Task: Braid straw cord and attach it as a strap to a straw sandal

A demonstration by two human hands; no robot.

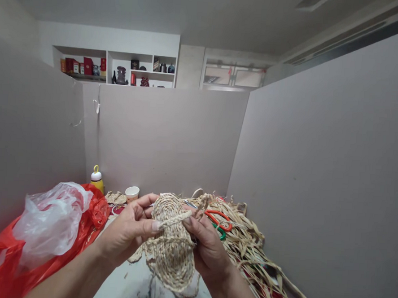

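Note:
I hold an oval mat of braided straw [172, 251] upright in front of me, over the table. My left hand [129, 230] grips its left edge, with the thumb pressed on a braided strand that crosses the top of the mat. My right hand [206, 248] is closed on the mat's right edge and pinches the same braid where it runs off toward the loose straw. The braid's free end [203, 202] curls up behind the mat.
A heap of loose straw strips [256, 256] covers the table's right side, with red-handled scissors [220, 217] and a green handle on it. At left lie red and clear plastic bags [52, 230]. A yellow bottle [97, 178] and a paper cup [132, 192] stand at the back. Grey partitions enclose the table.

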